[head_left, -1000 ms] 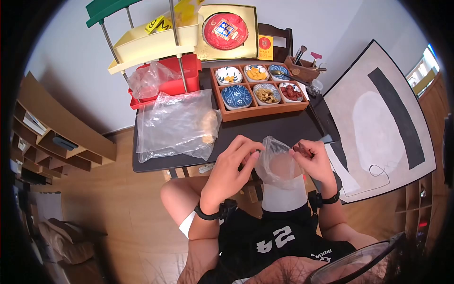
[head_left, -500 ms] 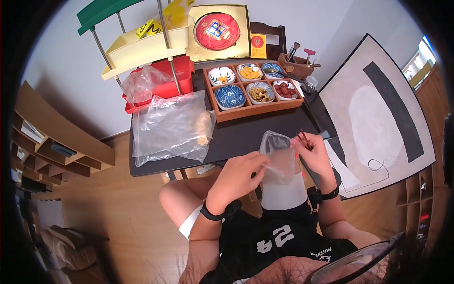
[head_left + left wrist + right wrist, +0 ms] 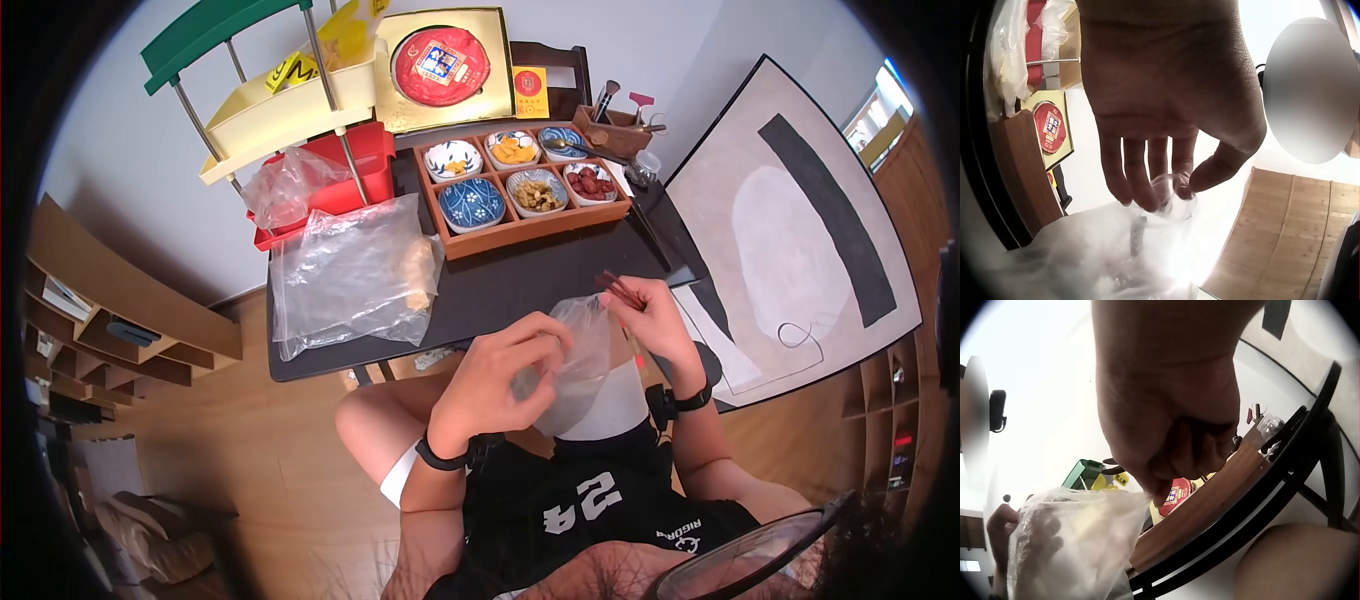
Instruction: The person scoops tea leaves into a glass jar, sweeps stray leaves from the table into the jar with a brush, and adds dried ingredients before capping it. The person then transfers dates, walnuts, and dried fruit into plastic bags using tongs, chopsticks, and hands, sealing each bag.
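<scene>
Over the person's lap, a thin clear plastic bag (image 3: 583,375) hangs between both hands. The left hand (image 3: 505,375) pinches the bag on one side; in the left wrist view its thumb (image 3: 1222,169) meets the fingertips on the film. At the opposite side, the right hand (image 3: 655,320) pinches the bag's edge between thumb and fingers. Thin dark reddish-brown strips (image 3: 625,292) stick out of the right hand, their kind unclear. The right wrist view shows the film (image 3: 1079,537) drawn toward those fingertips, with left-hand fingers behind it.
On the dark table (image 3: 490,290), a wooden compartment tray (image 3: 540,230) holds several small bowls of food. A larger clear bag (image 3: 340,280) lies left, beside a red bin (image 3: 378,165) under a rack. Behind stand a gold box (image 3: 497,95) and a brush holder (image 3: 625,140). A framed picture (image 3: 800,250) leans right.
The left hand has dropped away from the bag's top and then come back up against its side. The bag has tilted and been pulled leftward and down. The right hand keeps hold, moving slightly left.
</scene>
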A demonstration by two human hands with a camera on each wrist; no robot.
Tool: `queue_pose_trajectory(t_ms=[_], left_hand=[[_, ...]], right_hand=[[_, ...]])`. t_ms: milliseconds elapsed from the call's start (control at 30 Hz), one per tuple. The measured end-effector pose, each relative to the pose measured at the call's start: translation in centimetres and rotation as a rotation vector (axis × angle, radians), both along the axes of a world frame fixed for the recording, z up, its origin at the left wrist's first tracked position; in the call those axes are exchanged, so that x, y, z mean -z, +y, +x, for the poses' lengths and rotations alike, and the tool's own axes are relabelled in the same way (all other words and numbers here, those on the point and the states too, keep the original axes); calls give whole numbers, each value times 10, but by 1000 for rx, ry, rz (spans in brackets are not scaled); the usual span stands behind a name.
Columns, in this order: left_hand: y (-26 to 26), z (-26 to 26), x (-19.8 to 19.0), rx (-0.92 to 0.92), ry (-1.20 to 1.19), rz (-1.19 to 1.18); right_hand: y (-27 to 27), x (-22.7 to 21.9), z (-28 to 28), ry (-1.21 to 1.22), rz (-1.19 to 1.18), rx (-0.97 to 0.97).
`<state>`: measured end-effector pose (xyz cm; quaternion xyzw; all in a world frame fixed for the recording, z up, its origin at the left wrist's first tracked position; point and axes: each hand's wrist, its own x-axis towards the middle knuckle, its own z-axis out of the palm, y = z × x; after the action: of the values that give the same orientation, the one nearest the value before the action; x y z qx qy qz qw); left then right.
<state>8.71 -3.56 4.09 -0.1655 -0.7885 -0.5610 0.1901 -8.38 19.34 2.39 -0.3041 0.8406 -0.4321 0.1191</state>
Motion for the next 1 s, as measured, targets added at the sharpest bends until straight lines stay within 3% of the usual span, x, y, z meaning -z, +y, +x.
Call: queue_pose_trajectory(t_ms=[433,633,833,1000], left_hand=[[4,-3,-1,-147,-108,-111],[4,-21,17,-277,6,-111],[-2,-37,32,-332,-49,-162],[-1,-41,37,-336,10,-170]], right_hand=[[-7,-1,12,-206,-101,-66],[-11,-2,4,-60,-155,55],[-3,-17,-44,519,-43,174],[3,-37,-93,609,202,198]])
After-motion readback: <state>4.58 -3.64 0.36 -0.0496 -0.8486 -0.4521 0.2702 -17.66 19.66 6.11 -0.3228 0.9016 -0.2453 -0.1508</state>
